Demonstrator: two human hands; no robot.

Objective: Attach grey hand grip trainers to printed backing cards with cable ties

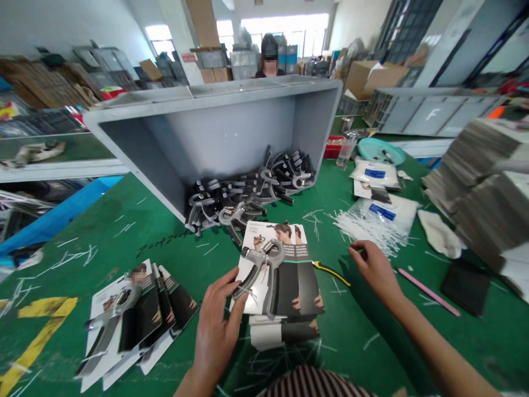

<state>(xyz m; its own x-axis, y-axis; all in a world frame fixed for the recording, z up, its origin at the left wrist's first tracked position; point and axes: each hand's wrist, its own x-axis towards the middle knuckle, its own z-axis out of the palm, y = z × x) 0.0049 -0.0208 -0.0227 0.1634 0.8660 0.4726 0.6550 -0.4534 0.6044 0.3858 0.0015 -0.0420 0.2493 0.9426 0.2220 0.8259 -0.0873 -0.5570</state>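
A grey-and-black hand grip strengthener point(268, 264) with a metal spring lies on a printed backing card point(252, 234), on top of a stack of similar cards point(264, 336). My left hand point(219, 314) holds its left handle and the card edge between thumb and fingers. To the right, my right hand point(376, 270) hovers beside a pile of thin white plastic ties point(372, 231). Its fingers are loosely curled, thumb and fingertips a little apart, with nothing visible between them. Yellow-and-black handled pliers point(333, 272) lie between the stack and that hand.
A grey bin point(231, 132) on its side holds several grip strengtheners point(285, 168). Carded strengtheners point(136, 320) lie at left. Bagged ties point(388, 212), a pink stick point(430, 292), a black pad point(467, 286) and stacked cardboard point(475, 165) stand right. A person point(270, 60) is behind the bin.
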